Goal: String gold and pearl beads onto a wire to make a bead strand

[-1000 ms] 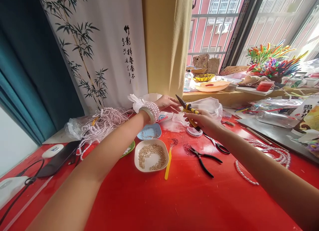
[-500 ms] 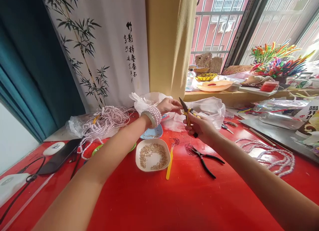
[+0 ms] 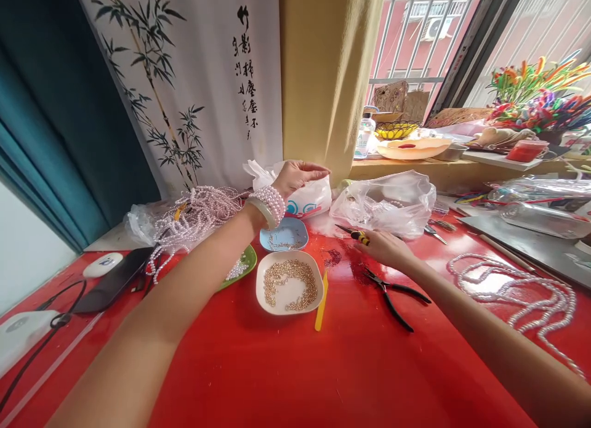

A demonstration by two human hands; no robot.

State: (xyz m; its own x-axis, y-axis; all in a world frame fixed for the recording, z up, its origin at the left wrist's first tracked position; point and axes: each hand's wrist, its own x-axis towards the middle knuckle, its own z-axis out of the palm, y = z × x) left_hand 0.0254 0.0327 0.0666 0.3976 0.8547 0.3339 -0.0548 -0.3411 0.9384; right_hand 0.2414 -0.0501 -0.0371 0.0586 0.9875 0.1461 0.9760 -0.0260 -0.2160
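Observation:
My left hand is raised over the plastic bags, its fingertips pinched together; whatever they hold is too small to make out. A pearl-bead bracelet and a pale bangle circle that wrist. Low over the red table, my right hand is closed on pliers with yellow-and-black handles, their dark tip pointing left. Below my left hand, a blue dish contains small metallic bits. In front of it stands a white dish of gold beads. Yellow tweezers and black-handled pliers lie nearby.
Strands of pale beads are heaped at the left, partly over a green dish. More bead strands lie at the right. A clear plastic bag sits at the back. A phone rests on the left.
My hands have drawn apart. The left has risen slightly, moving left, while the right has lowered the yellow-and-black pliers toward the table. The view has shifted slightly.

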